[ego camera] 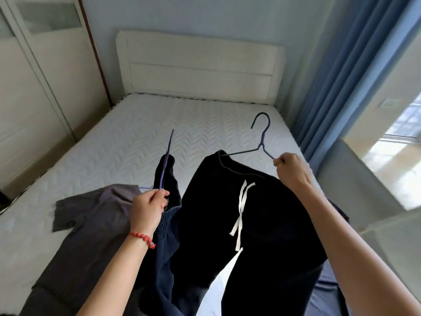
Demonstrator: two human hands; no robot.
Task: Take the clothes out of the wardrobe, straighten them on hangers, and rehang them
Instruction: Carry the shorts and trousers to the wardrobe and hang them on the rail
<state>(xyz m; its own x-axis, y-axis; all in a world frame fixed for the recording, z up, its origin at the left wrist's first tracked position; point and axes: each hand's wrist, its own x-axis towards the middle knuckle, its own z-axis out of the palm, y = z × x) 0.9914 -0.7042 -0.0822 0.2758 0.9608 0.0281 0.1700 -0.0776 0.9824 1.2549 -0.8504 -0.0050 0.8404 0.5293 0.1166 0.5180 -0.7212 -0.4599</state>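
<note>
Bed with bare white quilted mattress, zigzag stitching; cream padded headboard at far end; grey shirt spread flat on mattress, near left side; blue fabric lying on near right corner, partly hidden; cannot tell what garment it is

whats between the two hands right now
In the head view, the black drawstring pants hang between the left hand and the right hand, with a navy garment beside the left hand.
</note>
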